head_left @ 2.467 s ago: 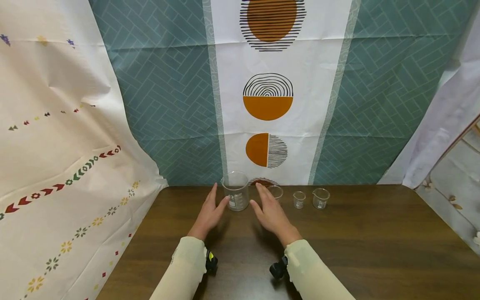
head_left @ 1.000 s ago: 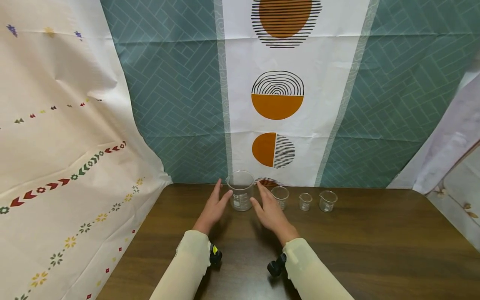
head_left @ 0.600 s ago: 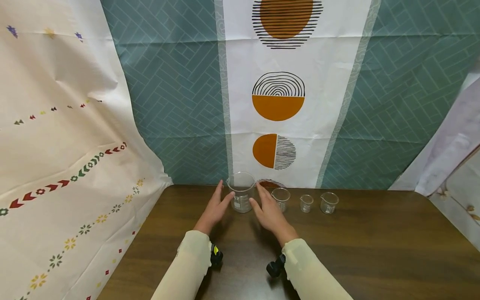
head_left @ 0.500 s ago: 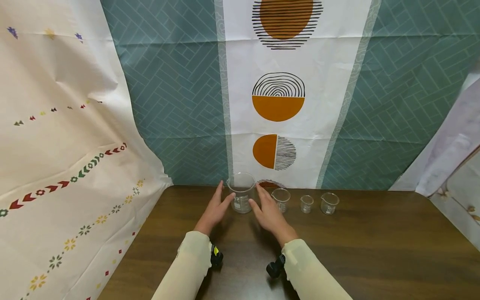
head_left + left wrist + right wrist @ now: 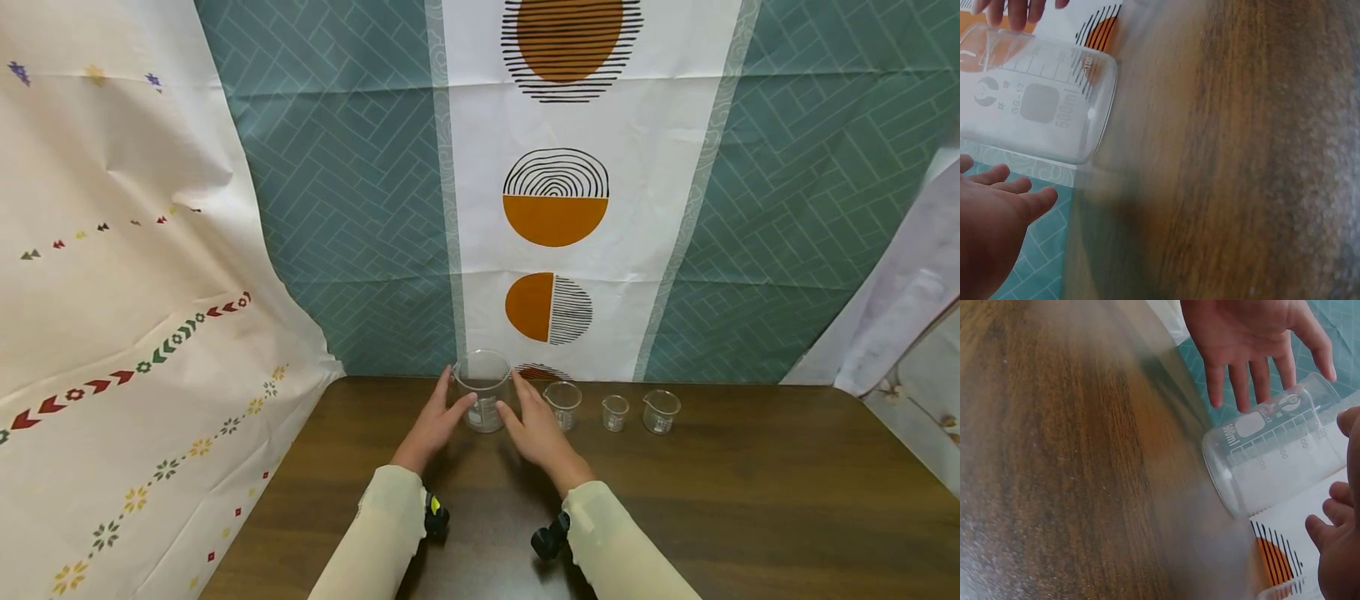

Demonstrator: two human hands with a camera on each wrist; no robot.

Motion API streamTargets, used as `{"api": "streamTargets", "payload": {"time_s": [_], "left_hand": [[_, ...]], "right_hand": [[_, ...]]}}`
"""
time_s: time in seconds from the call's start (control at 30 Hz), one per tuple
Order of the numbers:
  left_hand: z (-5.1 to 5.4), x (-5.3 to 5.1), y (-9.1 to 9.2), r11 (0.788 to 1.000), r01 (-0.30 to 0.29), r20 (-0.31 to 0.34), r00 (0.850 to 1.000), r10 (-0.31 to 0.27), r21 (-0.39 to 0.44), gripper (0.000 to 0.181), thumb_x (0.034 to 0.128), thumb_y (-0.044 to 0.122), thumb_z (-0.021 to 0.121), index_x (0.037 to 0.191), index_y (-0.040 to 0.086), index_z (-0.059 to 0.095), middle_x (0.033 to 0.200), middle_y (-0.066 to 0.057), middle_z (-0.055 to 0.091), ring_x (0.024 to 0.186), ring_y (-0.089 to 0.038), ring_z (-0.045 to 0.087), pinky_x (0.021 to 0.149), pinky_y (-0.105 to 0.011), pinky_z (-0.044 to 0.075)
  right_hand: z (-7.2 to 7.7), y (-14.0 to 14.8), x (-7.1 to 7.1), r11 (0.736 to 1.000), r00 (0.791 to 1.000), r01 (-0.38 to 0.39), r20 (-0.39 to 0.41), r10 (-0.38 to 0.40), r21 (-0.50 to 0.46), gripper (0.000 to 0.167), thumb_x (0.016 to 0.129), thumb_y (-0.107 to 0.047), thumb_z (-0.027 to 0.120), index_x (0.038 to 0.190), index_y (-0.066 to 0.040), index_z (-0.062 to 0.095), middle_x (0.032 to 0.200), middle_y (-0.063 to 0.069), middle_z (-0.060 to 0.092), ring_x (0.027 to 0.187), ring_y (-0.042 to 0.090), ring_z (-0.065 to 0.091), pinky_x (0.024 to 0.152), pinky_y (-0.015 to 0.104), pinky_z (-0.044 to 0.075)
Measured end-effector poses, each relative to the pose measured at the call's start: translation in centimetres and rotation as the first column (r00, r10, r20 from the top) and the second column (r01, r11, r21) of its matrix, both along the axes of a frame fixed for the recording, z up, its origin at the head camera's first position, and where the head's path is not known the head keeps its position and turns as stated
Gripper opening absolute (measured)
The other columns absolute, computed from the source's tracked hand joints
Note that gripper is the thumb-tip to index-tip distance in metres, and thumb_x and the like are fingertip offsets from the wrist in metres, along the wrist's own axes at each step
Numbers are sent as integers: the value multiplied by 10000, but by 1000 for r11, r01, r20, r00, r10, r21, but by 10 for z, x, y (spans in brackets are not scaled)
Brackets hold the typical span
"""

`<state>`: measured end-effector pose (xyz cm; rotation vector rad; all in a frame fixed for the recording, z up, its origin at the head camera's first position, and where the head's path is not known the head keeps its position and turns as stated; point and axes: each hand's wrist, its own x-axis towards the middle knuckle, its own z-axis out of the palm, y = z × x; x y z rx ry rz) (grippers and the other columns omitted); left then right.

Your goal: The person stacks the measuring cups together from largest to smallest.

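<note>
A large glass beaker [image 5: 486,415] marked 500 ml stands upright near the table's back edge. My left hand [image 5: 435,427] is at its left side, fingers extended and thumb towards its front. On the opposite side my right hand [image 5: 542,435] faces it with spread fingers. In the left wrist view, a gap shows between the left fingers [image 5: 1038,203] and the beaker [image 5: 1041,103]. From the right wrist view, the left fingertips [image 5: 1261,381] come very close to the glass; whether they touch it I cannot tell. Neither hand's fingers are curled round it.
To the right stand three smaller glass beakers: a medium one [image 5: 566,402] close to my right hand, a tiny one [image 5: 615,413] and a small one [image 5: 662,412]. The brown wooden table [image 5: 735,483] ends at a patterned cloth backdrop [image 5: 360,208].
Both hands have edged slightly inward towards the large beaker, the left one moving a little right. The view has tilted slightly. All the beakers stay in place.
</note>
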<state>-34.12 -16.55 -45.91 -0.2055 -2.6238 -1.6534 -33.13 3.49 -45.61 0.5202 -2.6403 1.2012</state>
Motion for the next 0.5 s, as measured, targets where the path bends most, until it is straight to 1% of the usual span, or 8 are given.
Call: {"api": "streamTargets", "payload": {"time_s": [0.17,0.2,0.27,0.37,0.43,0.5], "left_hand": [[0,-2,1,1000,16,16,1000,-16,18,840,956,475,548,1569,176,60,1609,-167,187,1478,-375,193,1140,-615,211],[2,-2,2,1000,20,25,999,-21,22,840,960,458,550,1569,164,53,1610,-174,179,1478,-380,187,1138,-620,208],[12,5,4,999,33,38,999,-34,28,827,974,414,545,1568,130,45,1607,-191,171,1476,-386,186,1139,-620,207],[12,5,5,999,33,47,998,-35,36,840,967,442,544,1568,133,45,1613,-173,165,1480,-374,185,1145,-617,194],[10,2,5,998,36,36,999,-37,47,842,962,452,548,1567,133,56,1613,-166,170,1480,-368,190,1147,-617,188],[0,-6,4,997,35,20,999,-37,68,852,952,469,558,1568,154,62,1616,-153,169,1485,-356,183,1151,-617,171]], "right_hand": [[1,0,-1,1000,1000,3,18,-2,-7,664,998,-385,501,1539,-102,240,1567,161,308,1416,366,342,1134,548,288],[1,0,-1,1000,1000,4,23,-3,-7,669,997,-392,499,1540,-102,237,1567,163,306,1415,368,343,1133,549,290],[2,0,-2,1000,999,5,32,-5,-12,679,995,-407,498,1541,-101,234,1569,162,303,1414,370,344,1130,551,293],[2,-1,-4,1000,999,12,37,-11,-10,688,992,-418,501,1539,-95,237,1569,157,305,1416,362,346,1131,546,296],[2,-2,-5,1000,999,17,43,-16,-17,689,989,-419,505,1539,-99,240,1570,150,306,1419,354,344,1135,538,295],[2,-3,-6,1000,999,20,47,-19,-22,691,986,-422,508,1538,-101,245,1569,149,309,1419,352,345,1134,538,297]]}}
